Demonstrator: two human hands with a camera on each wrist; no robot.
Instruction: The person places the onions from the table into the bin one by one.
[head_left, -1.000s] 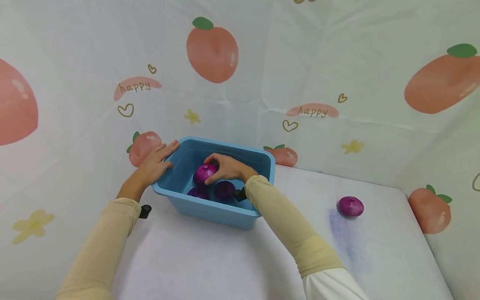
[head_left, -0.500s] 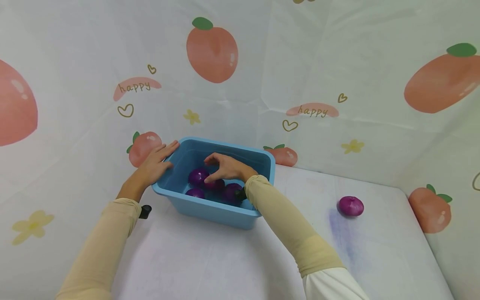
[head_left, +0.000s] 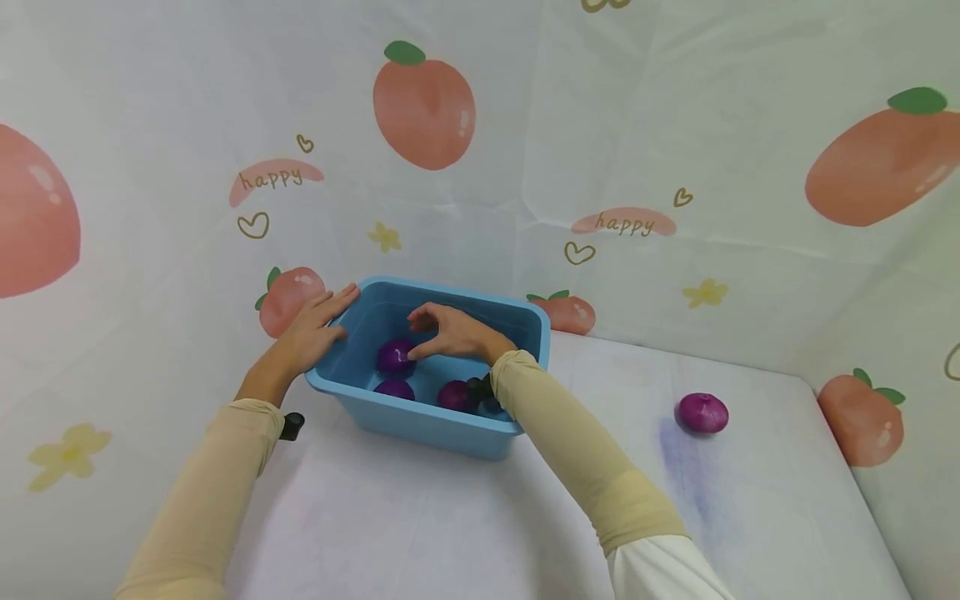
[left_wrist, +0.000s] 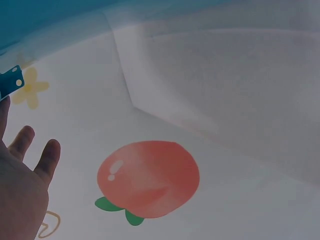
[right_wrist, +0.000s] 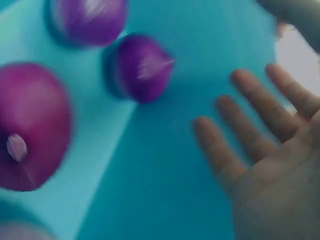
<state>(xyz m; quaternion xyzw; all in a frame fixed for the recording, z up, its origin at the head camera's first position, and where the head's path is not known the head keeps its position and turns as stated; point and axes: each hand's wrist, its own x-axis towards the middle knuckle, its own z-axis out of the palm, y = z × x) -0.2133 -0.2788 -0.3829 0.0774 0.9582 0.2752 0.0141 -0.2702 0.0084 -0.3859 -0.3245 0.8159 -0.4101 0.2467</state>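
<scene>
A light-blue plastic bin (head_left: 427, 427) holds several purple onions. On its left rim rests my left hand (head_left: 303, 335), fingers straight and spread; the left wrist view catches part of that hand (left_wrist: 22, 185). My right hand (head_left: 459, 335) is inside the bin with nothing in its grasp, thumb and fingers apart. Its thumb tip overlaps an onion (head_left: 393, 357) in the head view. Nearer the front wall lie another onion (head_left: 394, 389) and a third onion (head_left: 454, 395) below the right wrist. The right wrist view shows the fingers (right_wrist: 260, 135) spread beside a pointed onion (right_wrist: 142, 70).
One more onion (head_left: 702, 412) sits on the white-covered table (head_left: 420, 525) to the right of the bin, beside a bluish stain (head_left: 686, 467). A fruit-printed backdrop (head_left: 480, 242) stands close behind the bin. Small black devices are worn at both wrists.
My right hand has let go of the onion it was holding. The released onion dropped among the others, and onions rolled along the bin floor. My left hand stays on the rim.
</scene>
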